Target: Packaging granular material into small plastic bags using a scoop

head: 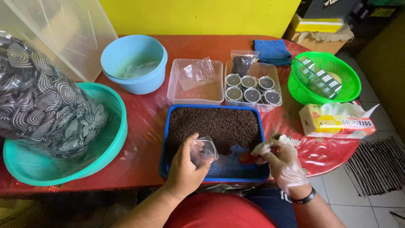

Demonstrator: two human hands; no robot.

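One small clear plastic bag: light, limp, slippery; left hand pinches its rim. Gloved right hand grips a red scoop.

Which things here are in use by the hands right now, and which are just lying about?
In use:
- left hand holding small clear plastic bag
- gloved right hand with small red scoop
- blue rectangular tray of dark brown granules

Lying about:
- light blue round tub
- green round basket
- yellow tissue pack
- folded blue cloth
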